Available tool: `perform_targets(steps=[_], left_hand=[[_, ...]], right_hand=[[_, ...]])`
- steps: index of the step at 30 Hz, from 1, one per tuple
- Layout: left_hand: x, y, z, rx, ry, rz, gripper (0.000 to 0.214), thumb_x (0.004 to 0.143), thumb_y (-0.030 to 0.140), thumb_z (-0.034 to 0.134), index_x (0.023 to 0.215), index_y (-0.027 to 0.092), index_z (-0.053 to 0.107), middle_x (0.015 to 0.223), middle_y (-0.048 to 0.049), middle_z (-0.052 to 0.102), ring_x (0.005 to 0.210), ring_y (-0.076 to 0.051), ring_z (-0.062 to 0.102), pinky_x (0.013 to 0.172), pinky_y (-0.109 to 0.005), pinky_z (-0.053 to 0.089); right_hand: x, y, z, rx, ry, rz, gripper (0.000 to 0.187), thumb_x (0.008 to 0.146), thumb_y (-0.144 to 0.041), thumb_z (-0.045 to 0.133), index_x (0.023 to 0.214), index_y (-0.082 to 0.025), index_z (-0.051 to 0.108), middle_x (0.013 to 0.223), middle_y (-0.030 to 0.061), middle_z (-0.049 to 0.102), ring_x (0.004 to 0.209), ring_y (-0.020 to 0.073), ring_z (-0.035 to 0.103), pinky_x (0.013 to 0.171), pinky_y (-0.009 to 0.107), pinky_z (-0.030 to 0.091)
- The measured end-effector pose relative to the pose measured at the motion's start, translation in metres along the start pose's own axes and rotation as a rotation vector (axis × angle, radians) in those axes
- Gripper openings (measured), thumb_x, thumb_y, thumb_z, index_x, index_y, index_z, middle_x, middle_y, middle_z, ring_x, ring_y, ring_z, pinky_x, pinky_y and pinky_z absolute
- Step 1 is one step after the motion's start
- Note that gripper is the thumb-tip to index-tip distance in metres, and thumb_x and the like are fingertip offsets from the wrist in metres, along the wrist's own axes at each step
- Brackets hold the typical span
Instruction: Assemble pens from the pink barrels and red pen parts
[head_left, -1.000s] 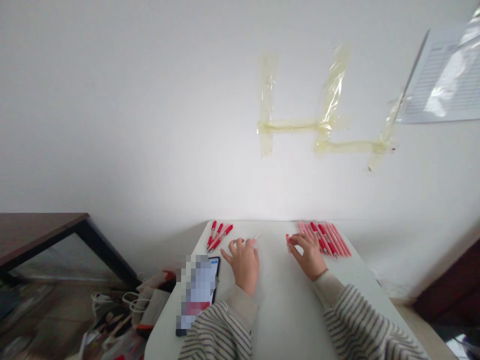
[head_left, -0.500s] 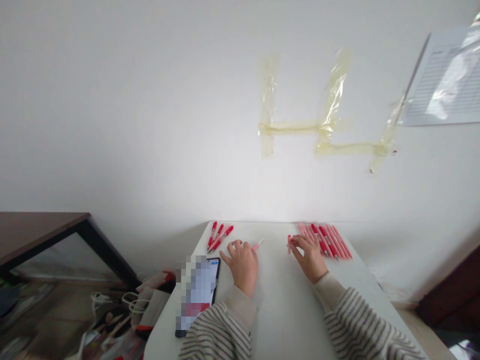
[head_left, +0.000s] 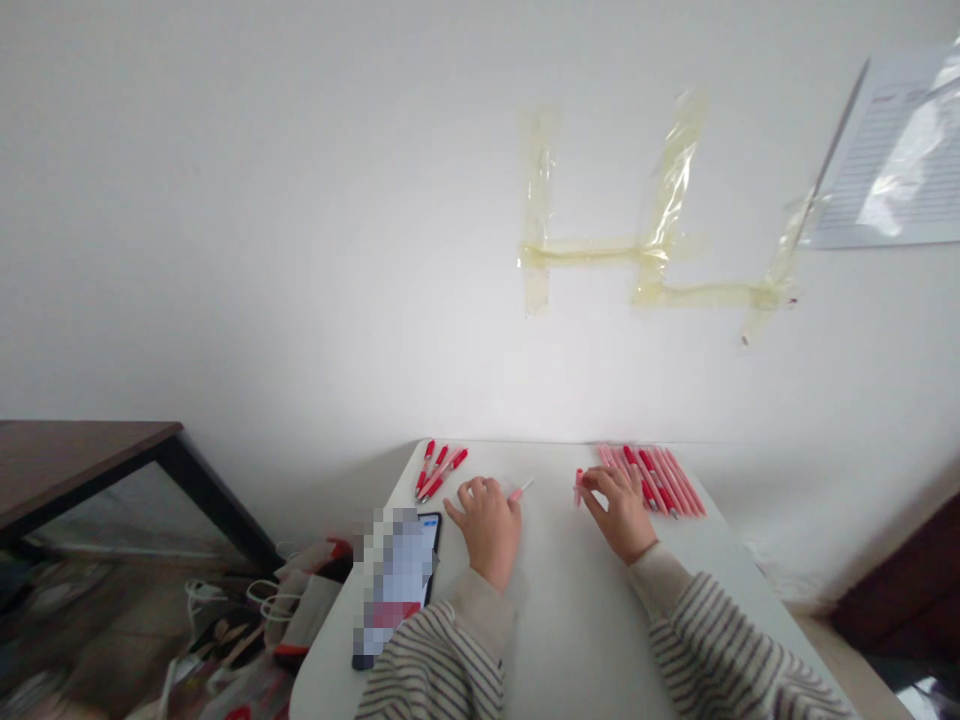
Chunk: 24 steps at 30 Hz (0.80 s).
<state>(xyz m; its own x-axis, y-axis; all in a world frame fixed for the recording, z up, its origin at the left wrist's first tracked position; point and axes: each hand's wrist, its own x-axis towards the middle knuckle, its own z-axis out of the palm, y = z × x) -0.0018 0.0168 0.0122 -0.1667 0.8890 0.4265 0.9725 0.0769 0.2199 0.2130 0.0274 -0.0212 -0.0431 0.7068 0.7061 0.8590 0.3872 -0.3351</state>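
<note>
My left hand [head_left: 489,530] is over the white table with its fingers curled. A pink pen part with a thin whitish tip [head_left: 523,490] sticks out on its thumb side; the rest is hidden by the hand, which appears closed on it. My right hand [head_left: 619,510] pinches a short red and pink pen piece [head_left: 579,482], held upright between thumb and fingertips. Several red and pink pens [head_left: 441,470] lie in a loose bunch beyond my left hand. Beside my right hand runs a row of pink pens [head_left: 679,482], with some red-gripped pens among them.
A phone [head_left: 401,575], partly blurred, lies at the left edge of the white table [head_left: 577,640], near my left sleeve. A wall stands behind the table. Left of it are a brown desk [head_left: 82,455] and bags with cables [head_left: 262,610] on the floor.
My left hand has shifted very slightly to the right along with its pen part. The right hand keeps its pinch on the red and pink piece, almost still.
</note>
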Motion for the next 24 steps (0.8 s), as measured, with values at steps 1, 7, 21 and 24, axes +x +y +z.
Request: perform_targets(steps=[1,7,21,24], left_hand=[[0.0001,0.0002,0.0,0.0,-0.004,0.001,0.029,0.089,0.034,0.051,0.105,0.016,0.068,0.117,-0.0138,0.062,0.119,-0.032,0.046,0.105,-0.06,0.031],[-0.0004,0.0013,0.0002,-0.044,-0.031,0.001,0.027,0.086,0.034,0.053,0.102,0.018,0.068,0.114,-0.0128,0.062,0.117,-0.031,0.047,0.103,-0.055,0.031],[0.0022,-0.0006,0.006,-0.176,-0.011,0.024,0.018,0.086,0.026,0.056,0.093,0.024,0.072,0.122,-0.0078,0.06,0.119,-0.028,0.047,0.106,-0.052,0.029],[0.0025,0.0,0.0065,-0.207,-0.001,0.019,0.017,0.085,0.027,0.058,0.094,0.025,0.072,0.121,-0.007,0.06,0.118,-0.027,0.047,0.105,-0.051,0.031]], right_hand=[[0.0001,-0.0003,-0.0004,-0.009,0.005,-0.002,0.028,0.1,-0.045,0.046,0.1,-0.026,0.066,0.102,0.0055,0.074,0.105,0.0238,0.066,0.118,0.063,0.018],[-0.0002,-0.0011,-0.0007,0.002,-0.018,0.023,0.027,0.099,-0.046,0.047,0.102,-0.027,0.067,0.097,0.0038,0.076,0.102,0.024,0.066,0.116,0.066,0.017],[0.0035,-0.001,-0.005,0.079,0.009,0.029,0.026,0.097,-0.047,0.051,0.1,-0.026,0.066,0.092,0.0048,0.074,0.099,0.0249,0.063,0.106,0.052,0.037],[0.0027,-0.0008,-0.0027,0.105,-0.014,0.036,0.028,0.098,-0.047,0.049,0.095,-0.024,0.065,0.093,0.0061,0.072,0.092,0.0229,0.064,0.101,0.047,0.041]])
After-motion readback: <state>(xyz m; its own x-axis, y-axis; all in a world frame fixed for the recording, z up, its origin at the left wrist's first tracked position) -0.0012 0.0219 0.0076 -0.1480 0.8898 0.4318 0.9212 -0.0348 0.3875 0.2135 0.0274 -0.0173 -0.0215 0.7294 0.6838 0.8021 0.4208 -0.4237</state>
